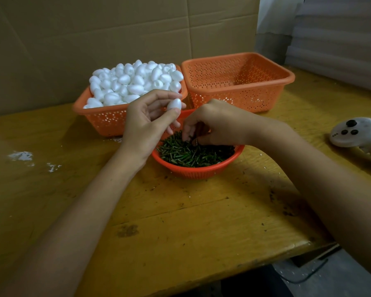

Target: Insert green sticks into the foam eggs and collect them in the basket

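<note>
Foam egg, white, smooth, one piece: pinched between the thumb and fingertips of our left hand and held over the far rim of the round orange mesh bowl. We see no stick in it yet.

Short green sticks, one heap: lying in that bowl, mid-table. Our right hand curls down over them with its fingertips among the heap. We cannot tell whether a stick is caught. The egg sits just beside this hand, up and to its left, not touching.

Step in hand, as we judge it: picking out a single stick. The next move calls for one stick lifted clear, its end lined up with the egg, and a straight push into the foam.

Loose white foam eggs, one mound: in the rectangular orange perforated basket, far left.

Second orange perforated basket, far right: likely the collecting place.

White handheld controller: at the table's right edge.
</note>
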`<move>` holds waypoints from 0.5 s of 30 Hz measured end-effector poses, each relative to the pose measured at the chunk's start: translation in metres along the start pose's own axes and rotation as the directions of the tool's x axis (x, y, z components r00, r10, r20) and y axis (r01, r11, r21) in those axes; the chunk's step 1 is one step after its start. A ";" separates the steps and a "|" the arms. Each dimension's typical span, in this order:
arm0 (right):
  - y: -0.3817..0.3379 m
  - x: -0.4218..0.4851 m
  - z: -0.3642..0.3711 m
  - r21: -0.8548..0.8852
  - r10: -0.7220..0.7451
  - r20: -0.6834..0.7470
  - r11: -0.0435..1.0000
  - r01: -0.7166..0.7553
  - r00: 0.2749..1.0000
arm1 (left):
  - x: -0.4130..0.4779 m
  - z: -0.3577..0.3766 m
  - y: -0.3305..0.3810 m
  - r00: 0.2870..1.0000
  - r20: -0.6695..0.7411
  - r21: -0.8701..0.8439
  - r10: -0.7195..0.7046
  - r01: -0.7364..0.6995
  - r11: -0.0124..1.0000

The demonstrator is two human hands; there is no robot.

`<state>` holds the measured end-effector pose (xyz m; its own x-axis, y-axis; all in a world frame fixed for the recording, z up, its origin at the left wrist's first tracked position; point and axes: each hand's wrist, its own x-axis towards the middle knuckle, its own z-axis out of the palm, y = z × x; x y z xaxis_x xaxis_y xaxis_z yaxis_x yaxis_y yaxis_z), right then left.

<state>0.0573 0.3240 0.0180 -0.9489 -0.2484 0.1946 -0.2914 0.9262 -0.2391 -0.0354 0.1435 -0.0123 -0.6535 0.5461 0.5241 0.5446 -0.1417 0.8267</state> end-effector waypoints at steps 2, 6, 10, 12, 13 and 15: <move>0.000 0.000 0.000 0.001 0.003 0.002 1.000 -0.003 1.000 | 0.002 0.000 0.000 1.000 0.009 0.012 -0.004 0.004 1.000; 0.000 0.000 0.000 0.006 -0.001 0.001 1.000 0.001 1.000 | 0.005 0.001 0.000 1.000 0.027 0.051 -0.008 0.007 0.999; 0.001 0.001 0.000 0.012 -0.005 -0.002 1.000 0.005 1.000 | 0.007 0.004 0.001 0.999 0.036 0.078 -0.017 0.015 0.997; 0.002 0.001 0.000 0.014 -0.004 -0.002 1.000 0.004 1.000 | 0.009 0.006 0.001 0.999 0.043 0.087 -0.026 0.023 0.996; 0.002 0.001 0.000 0.019 -0.003 -0.005 1.000 0.003 1.000 | 0.010 0.007 0.001 0.998 0.047 0.093 -0.036 0.032 0.995; 0.003 0.001 0.000 0.034 0.002 -0.015 0.999 -0.002 1.000 | 0.012 0.007 0.002 0.997 0.060 0.115 -0.052 0.045 0.992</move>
<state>0.0550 0.3265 0.0174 -0.9477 -0.2418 0.2082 -0.2935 0.9165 -0.2716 -0.0383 0.1559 -0.0056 -0.6486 0.6009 0.4671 0.5715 -0.0208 0.8204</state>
